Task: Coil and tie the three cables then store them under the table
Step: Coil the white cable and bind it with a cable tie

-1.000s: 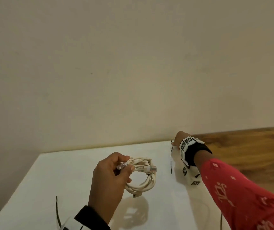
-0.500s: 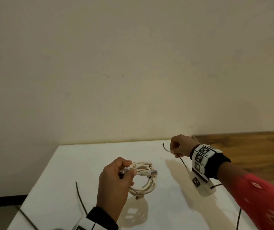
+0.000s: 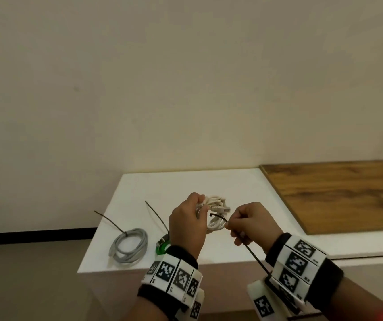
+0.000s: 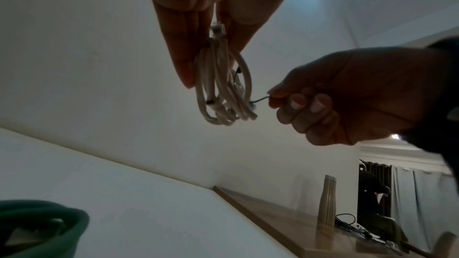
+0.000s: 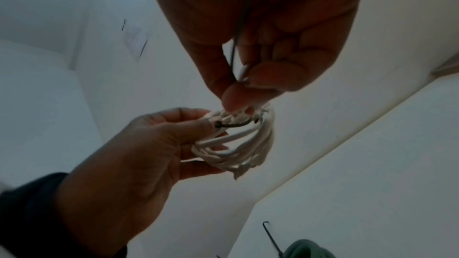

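Note:
My left hand (image 3: 187, 220) grips a coiled white cable (image 3: 216, 210) above the white table (image 3: 244, 186); the same coil (image 4: 223, 85) hangs from its fingers in the left wrist view. My right hand (image 3: 253, 222) pinches a black zip tie (image 3: 219, 217) whose head end lies across the coil, and its tail (image 3: 256, 258) runs back past my wrist. In the right wrist view the zip tie (image 5: 233, 124) lies across the white cable (image 5: 233, 148). A grey coiled cable (image 3: 129, 246) with a tie on it lies on the table at the left. A green coiled cable (image 3: 162, 246) shows partly behind my left wrist.
A wooden tabletop (image 3: 334, 193) adjoins the white table on the right. A wall rises close behind the white table, and its front edge (image 3: 116, 271) drops to the floor. A metal bottle (image 4: 326, 199) stands on the wooden top, far right in the left wrist view.
My right hand has carried the zip tie from the table's far right to the white coil. The view has dropped and turned left, bringing the grey and green coils into sight.

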Demonstrator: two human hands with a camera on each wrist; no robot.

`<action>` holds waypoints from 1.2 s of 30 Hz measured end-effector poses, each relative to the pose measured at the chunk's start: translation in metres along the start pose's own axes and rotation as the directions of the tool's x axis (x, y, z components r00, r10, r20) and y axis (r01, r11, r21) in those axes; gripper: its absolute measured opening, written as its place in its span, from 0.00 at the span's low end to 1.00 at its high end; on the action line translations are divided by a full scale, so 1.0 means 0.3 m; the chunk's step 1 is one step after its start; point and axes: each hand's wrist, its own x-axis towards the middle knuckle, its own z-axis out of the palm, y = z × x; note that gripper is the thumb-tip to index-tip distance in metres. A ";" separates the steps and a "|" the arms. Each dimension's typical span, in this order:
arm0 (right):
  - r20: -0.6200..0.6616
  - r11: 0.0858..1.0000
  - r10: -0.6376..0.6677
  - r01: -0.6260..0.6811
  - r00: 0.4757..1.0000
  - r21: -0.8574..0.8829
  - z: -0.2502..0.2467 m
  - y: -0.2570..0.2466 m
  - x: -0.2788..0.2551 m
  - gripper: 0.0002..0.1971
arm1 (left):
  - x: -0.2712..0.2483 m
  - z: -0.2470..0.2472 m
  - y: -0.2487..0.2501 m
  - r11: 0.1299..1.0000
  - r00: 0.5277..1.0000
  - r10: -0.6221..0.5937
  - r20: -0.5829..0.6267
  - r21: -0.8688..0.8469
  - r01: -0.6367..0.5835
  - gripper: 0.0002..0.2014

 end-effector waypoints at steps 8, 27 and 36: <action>-0.155 0.996 0.059 -0.047 0.986 0.079 0.092 -0.032 -0.134 0.12 | -0.099 -0.067 0.058 0.880 0.929 0.369 0.034 0.308 -0.361 0.09; -0.003 0.630 0.169 -0.106 0.986 0.769 0.169 -0.006 -0.223 0.12 | -0.176 -0.068 0.068 0.961 0.963 0.265 -0.056 0.090 -0.260 0.10; -0.045 0.639 0.209 -0.102 0.977 0.763 0.198 0.029 -0.231 0.12 | -0.195 -0.085 0.094 0.977 0.997 -0.074 0.031 -0.197 0.078 0.10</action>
